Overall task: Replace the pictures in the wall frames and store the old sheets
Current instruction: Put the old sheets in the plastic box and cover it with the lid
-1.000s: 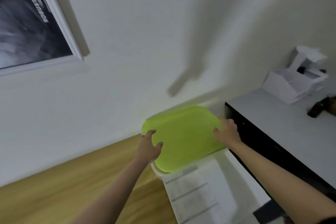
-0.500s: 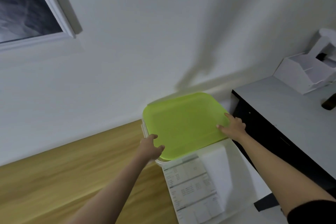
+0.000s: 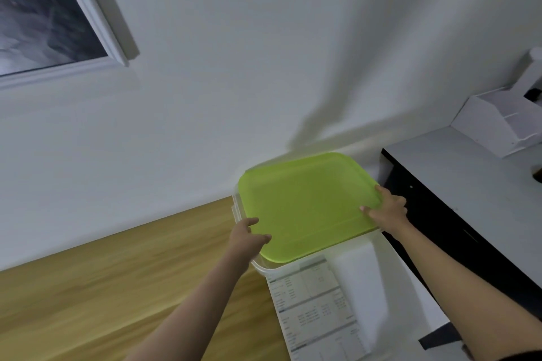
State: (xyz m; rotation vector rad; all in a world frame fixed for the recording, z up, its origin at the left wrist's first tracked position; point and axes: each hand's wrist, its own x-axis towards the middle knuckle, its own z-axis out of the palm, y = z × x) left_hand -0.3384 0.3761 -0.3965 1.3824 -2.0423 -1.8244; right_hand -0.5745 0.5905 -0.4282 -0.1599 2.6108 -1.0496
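both hands [image 3: 247,236] grip green lid [image 3: 305,205], lying flat on clear bin [image 3: 264,268]

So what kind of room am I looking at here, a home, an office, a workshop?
Most likely an office or study. A framed poster hangs on a plain white wall, a grey-topped desk carries a white desk organiser, and printed sheets lie in a clear storage box under the green lid.

Lime-green lid [image 3: 305,205] tilted over clear storage box [image 3: 265,268], printed sheet [image 3: 315,305] inside
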